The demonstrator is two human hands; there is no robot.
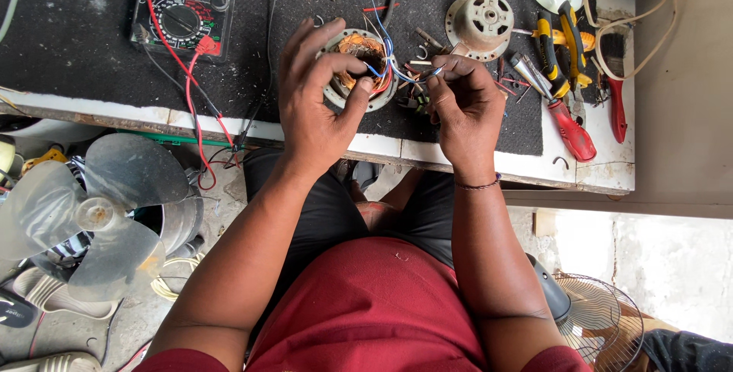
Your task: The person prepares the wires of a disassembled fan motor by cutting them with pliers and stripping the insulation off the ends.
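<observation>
- Gripping the motor stator [360, 69] by its rim, the left hand [317, 105] kept fingers curled around the round metal body, while the right hand [464, 106] pinched thin wire leads [405, 74] between thumb and fingertips just beside it.
- The stator sat near the bench's front edge, at its middle, on a dark mat [84, 44] covering a white-painted bench [611, 170] with chipped edges.
- Copper-orange windings filled its ring; blue, red and white leads ran out toward the right hand.
- A multimeter [185, 6] with a pale dial face lay at the back left corner, red lead trailing over the front edge.
- A round motor end cap [481, 22], a red-handled screwdriver [561, 116] and yellow-handled pliers [561, 40] lay toward the right edge.
- A grey fan blade [92, 215] rested on the concrete floor below.
</observation>
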